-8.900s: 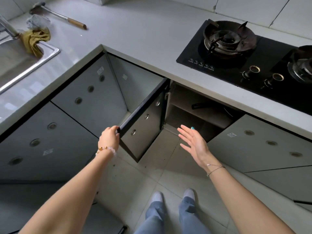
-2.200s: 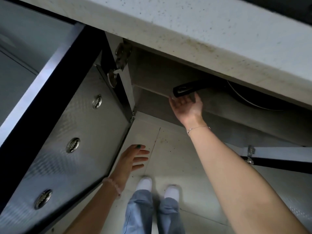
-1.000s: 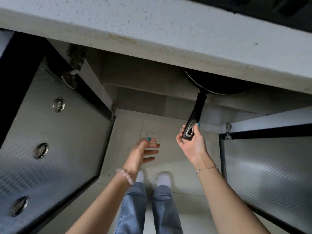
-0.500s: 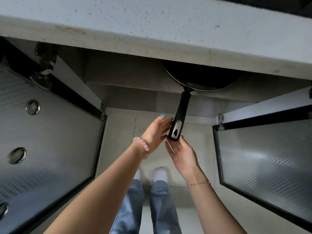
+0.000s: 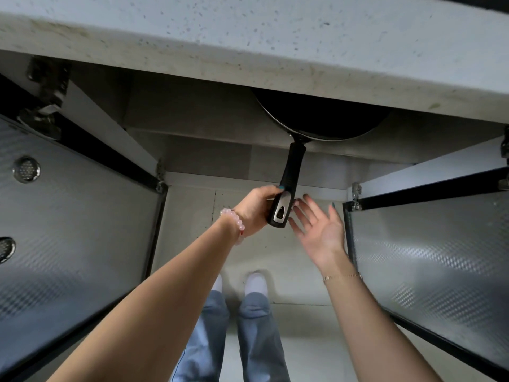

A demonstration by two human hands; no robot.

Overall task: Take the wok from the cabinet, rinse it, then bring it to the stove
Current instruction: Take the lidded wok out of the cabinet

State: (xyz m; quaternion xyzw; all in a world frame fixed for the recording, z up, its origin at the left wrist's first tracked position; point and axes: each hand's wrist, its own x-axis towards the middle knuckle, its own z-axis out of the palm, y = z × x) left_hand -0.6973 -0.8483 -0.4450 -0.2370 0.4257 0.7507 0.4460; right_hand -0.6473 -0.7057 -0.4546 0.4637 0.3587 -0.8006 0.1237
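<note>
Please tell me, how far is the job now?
Done: both cabinet doors stand open. In hand: left hand grips the wok handle; right hand is open beside it; the wok is partly under the counter. Left: rinsing, stove.

1. Soft, cool daylight is falling evenly across the speckled countertop edge point(image 5: 248, 51), giving no hard shadows there.
2. The cabinet interior point(image 5: 192, 114) under it is sitting in dim shade, and the black wok point(image 5: 322, 122) is losing all detail in the dark.
3. Pale glare is streaking the textured door on the right point(image 5: 429, 260).
4. Wide-angle distortion is bending straight edges near the borders.
5. The left door point(image 5: 68, 244) and both forearms are looking slightly soft.
</note>
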